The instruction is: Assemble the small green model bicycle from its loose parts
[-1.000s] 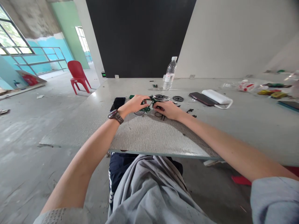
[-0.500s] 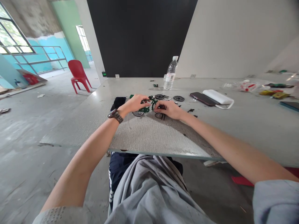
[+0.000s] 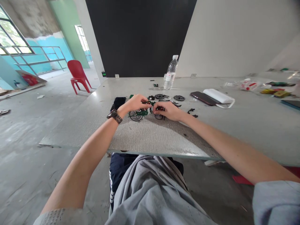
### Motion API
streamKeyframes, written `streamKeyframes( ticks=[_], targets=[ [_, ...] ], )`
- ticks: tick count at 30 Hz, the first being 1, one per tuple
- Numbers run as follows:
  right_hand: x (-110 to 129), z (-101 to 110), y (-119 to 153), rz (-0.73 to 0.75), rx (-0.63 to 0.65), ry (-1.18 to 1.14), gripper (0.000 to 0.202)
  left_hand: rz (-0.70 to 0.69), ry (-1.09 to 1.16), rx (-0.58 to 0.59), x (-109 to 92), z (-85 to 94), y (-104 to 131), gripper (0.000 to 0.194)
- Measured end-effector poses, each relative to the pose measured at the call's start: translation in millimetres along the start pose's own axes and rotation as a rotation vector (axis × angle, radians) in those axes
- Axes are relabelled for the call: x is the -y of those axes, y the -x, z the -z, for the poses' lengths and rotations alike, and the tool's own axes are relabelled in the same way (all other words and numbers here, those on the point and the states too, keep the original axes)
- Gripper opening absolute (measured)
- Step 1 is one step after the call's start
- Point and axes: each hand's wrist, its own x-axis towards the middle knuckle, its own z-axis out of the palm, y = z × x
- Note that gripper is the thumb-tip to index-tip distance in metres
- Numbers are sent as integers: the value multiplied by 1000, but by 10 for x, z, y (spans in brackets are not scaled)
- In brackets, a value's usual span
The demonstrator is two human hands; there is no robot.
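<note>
A small green model bicycle [image 3: 136,115] with black spoked wheels stands between my hands over the table [image 3: 150,134]. My left hand [image 3: 137,103] is closed on the upper part of its green frame, fingers pointing right. At the front wheel, my right hand [image 3: 167,111] pinches with thumb and forefinger; the wheel is partly covered by these fingers. Dark thin parts [image 3: 159,117] lie just under the right hand. Behind the hands are a loose spoked wheel [image 3: 160,96] and another wheel [image 3: 179,98].
A phone [image 3: 119,102] lies left of my left hand. Further back stands a water bottle [image 3: 171,73]. On the right are a dark phone [image 3: 203,98], a white power bank [image 3: 218,96] with a strap, small black parts [image 3: 192,112] and plastic packaging [image 3: 248,85].
The model bicycle has shifted slightly left and toward me, its rear wheel now more exposed. My right hand has moved a little left, staying at the front wheel.
</note>
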Motion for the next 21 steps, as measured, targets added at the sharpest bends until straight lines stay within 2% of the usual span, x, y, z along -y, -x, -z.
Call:
streamKeyframes(
  ticks=[4, 9, 16, 21],
  targets=[
    [54, -20, 3, 2, -48, 65, 21, 5, 72, 69, 51, 12, -15, 42],
    [69, -45, 5, 24, -25, 79, 23, 43, 111, 155, 7, 20, -5, 44],
    [117, -78, -8, 21, -11, 50, 26, 122, 164, 197, -7, 38, -15, 23],
    [155, -81, -5, 28, -5, 51, 28, 129, 191, 206, -35, 49, -18, 16]
  ],
)
